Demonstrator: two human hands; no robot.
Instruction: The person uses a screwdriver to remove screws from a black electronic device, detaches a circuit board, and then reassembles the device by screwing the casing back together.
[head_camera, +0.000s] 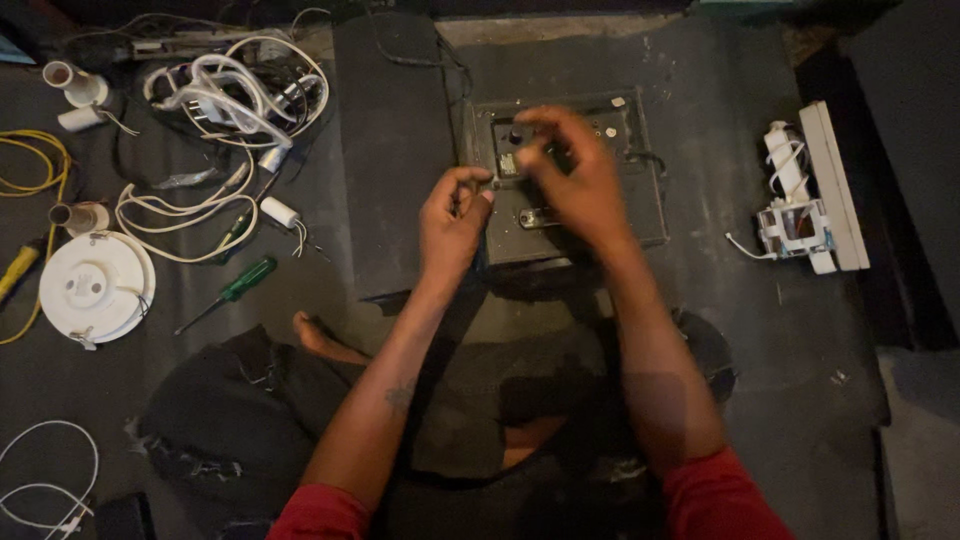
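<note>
**Inspector:** You sit on the floor with the dark metal panel box (590, 215) in front of your knees. Your left hand (452, 222) is pinched shut on something small at the box's left edge; what it grips is too small to identify. Your right hand (572, 172) lies over the middle of the panel, fingers curled down onto a small fitting there. Whether it actually grasps that fitting, I cannot tell.

**Operator:** And the state of the work?

**Inspector:** By my judgement, partway. The panel face already carries a knob and a few small round fittings near its top edge, and a metal bracket shows below your right hand. Both hands are busy at one spot, so that part does not look finished. Beside you, the green-handled screwdriver (232, 290) lies untouched on the floor, well left of the box. The tangle of white cables (235, 95), the round white ceiling fitting (95, 287) and the white plastic unit (808, 195) at the right all lie apart from the box, unconnected to it.
</note>
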